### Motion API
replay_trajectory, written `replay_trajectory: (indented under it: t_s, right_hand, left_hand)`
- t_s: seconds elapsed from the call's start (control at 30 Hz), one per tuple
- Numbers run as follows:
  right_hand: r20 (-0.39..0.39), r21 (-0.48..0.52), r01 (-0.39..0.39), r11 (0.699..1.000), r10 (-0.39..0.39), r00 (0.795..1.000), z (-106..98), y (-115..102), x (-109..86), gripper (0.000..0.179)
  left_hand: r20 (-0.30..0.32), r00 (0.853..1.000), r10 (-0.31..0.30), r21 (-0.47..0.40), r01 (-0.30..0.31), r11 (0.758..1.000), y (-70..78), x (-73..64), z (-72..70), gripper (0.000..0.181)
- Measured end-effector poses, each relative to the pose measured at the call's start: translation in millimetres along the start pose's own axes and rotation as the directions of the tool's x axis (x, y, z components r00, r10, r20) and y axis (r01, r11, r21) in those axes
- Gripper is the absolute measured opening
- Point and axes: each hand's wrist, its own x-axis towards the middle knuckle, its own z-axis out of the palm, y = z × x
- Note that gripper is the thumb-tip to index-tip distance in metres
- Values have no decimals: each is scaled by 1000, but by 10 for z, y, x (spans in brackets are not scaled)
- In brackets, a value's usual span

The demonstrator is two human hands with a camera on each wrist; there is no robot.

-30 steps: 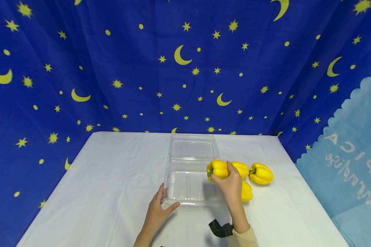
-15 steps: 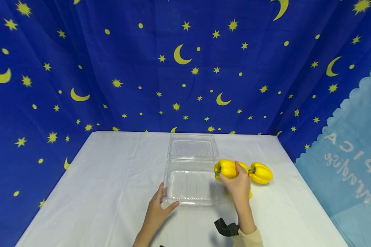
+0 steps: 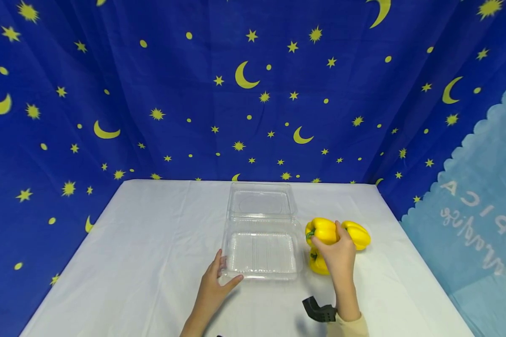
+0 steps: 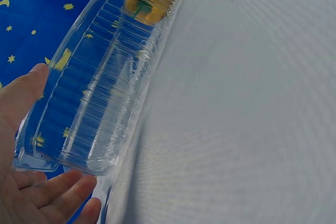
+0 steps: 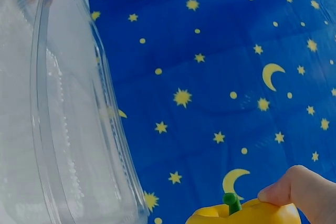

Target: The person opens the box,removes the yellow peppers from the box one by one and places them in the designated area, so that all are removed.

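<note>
My right hand point(image 3: 339, 250) grips a yellow bell pepper point(image 3: 322, 230) by its side, to the right of a clear plastic clamshell container point(image 3: 261, 276). In the right wrist view the thumb presses the top of this pepper point(image 5: 247, 216) near its green stem. Another yellow bell pepper point(image 3: 318, 263) lies just in front of it, and one more bell pepper point(image 3: 357, 235) is behind the hand to the right. My left hand point(image 3: 214, 290) rests at the container's front left corner, thumb and fingers spread; the left wrist view shows the thumb at the container rim point(image 4: 50, 85).
The container's lid point(image 3: 261, 201) lies opened back toward the far table edge. A white cloth covers the table point(image 3: 160, 243). Behind stands a blue curtain point(image 3: 173, 84) with moons and stars, and a light blue cloth point(image 3: 480, 210) hangs on the right.
My right hand has carried its bell pepper rightward, from over the container's right edge to beyond it. A pepper behind has become hidden. The left hand keeps its place at the corner.
</note>
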Motion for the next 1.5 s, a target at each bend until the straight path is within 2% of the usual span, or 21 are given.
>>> replay_trajectory:
  t_s: [0.23, 0.7, 1.0, 1.5]
  right_hand:
    - [-33, -5, -11, 1000, 11, 999, -103, 43, 21, 75]
    - [-57, -39, -115, 993, 113, 992, -260, 187, 72, 77]
    - [-111, -40, -102, 994, 97, 989, -321, 288, 91, 75]
    - [-134, -55, -162, 985, 153, 979, -431, 477, 130, 77]
  left_hand:
    - [6, 1000, -6, 6, 6, 1000, 3, -8, -4, 92]
    - [9, 1000, 0, 13, 0, 1000, 2, -12, -4, 92]
    - [4, 1000, -1, 11, 1, 1000, 11, -7, -9, 92]
    - [7, 1000, -13, 13, 13, 1000, 39, -17, -22, 91]
